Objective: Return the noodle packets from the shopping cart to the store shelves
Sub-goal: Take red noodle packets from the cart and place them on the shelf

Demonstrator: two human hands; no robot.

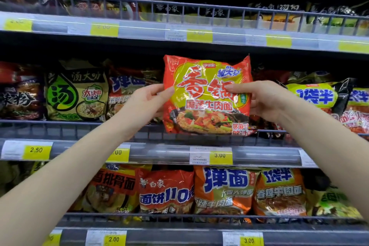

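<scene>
I hold a red and yellow noodle packet [205, 106] upright in front of the middle shelf [159, 130]. My left hand [147, 102] grips its left edge, thumb on the front. My right hand [261, 100] grips its right edge the same way. The packet's lower edge hangs just over the shelf's grey wire rail. The shopping cart is out of view.
Three shelves hold rows of noodle packets. On the middle shelf a green packet [76, 94] stands to the left and a yellow and blue packet [313, 96] to the right. Orange packets [223, 189] fill the lower shelf. Yellow price tags [220, 155] line the shelf fronts.
</scene>
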